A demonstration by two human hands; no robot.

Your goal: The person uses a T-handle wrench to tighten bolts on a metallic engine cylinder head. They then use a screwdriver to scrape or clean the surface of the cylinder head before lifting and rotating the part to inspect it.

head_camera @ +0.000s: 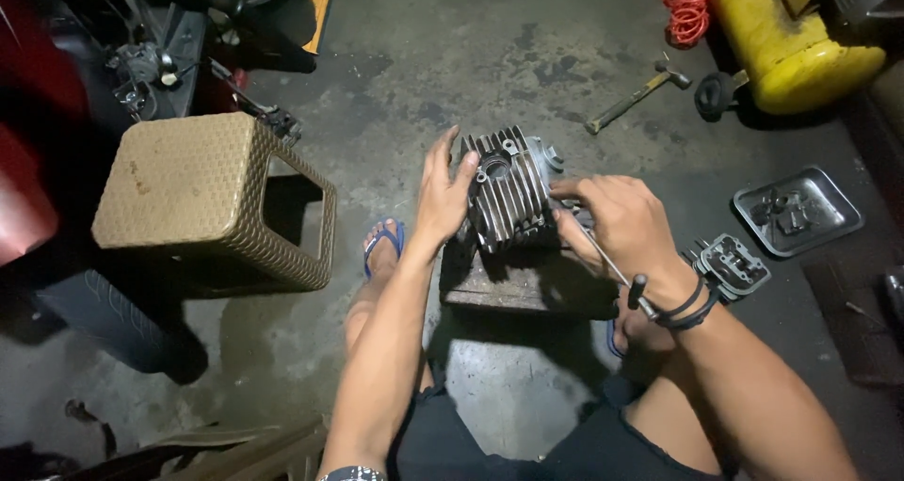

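A stained, dark grey concrete floor (527, 57) fills the frame, lit from above and falling into shadow at the edges. At centre, a finned metal engine cylinder (508, 194) rests on a small worn wooden block (513, 283) on the floor. The left hand (443, 194) lies open against the cylinder's left side, fingers spread upward, steadying it. The right hand (621, 222) is closed around a thin metal tool (612, 269) whose tip sits at the cylinder's right side; the tip itself is hidden by the fingers. A woven tan stool (202, 199) stands at left. A hammer (640, 95) lies at upper right, near a yellow tank (791, 43) and a coiled orange hose (683, 6), both cut off by the frame. At right sit a metal tray (800, 208) of small parts, too dark to identify, and a cylinder head (730, 266), partly behind the right wrist. The upper left corner holds machinery too dim to make out.
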